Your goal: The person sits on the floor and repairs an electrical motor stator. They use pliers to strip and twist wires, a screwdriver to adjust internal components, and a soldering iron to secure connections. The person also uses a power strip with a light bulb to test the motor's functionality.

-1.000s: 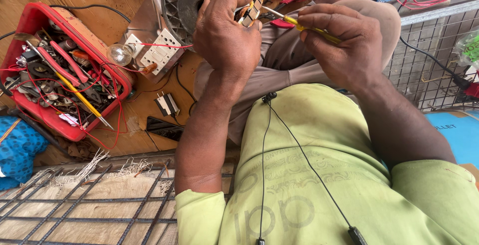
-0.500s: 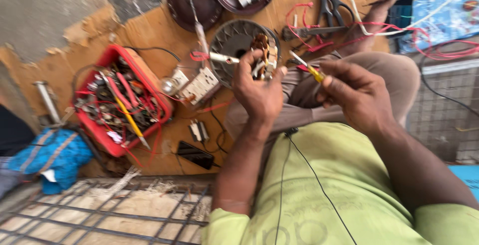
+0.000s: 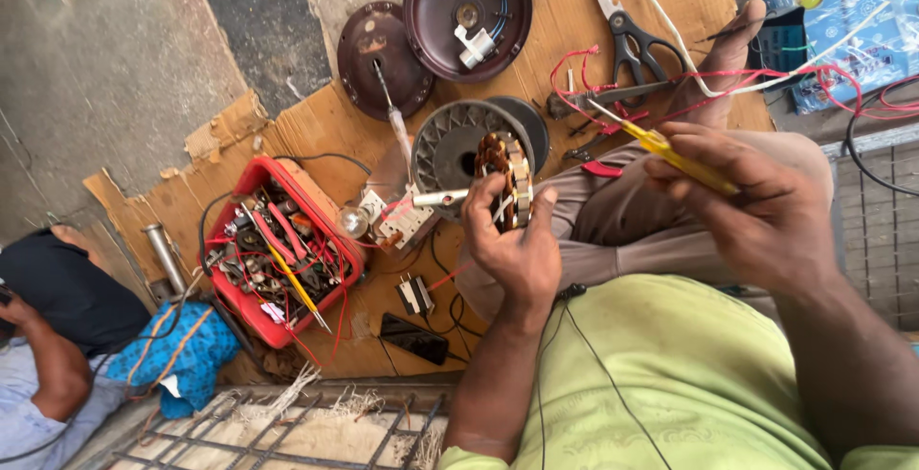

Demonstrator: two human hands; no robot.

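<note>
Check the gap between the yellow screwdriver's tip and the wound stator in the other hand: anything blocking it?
Nothing visible. The left hand holds the stator upright; the right hand holds the yellow screwdriver, tip pointing left. Between them is open air above the trouser leg.

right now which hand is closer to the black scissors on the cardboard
Right. The right hand, holding a yellow-handled tool, sits just below the scissors. The left hand, gripping the copper-wound motor core, is farther off, down and to their left.
</note>
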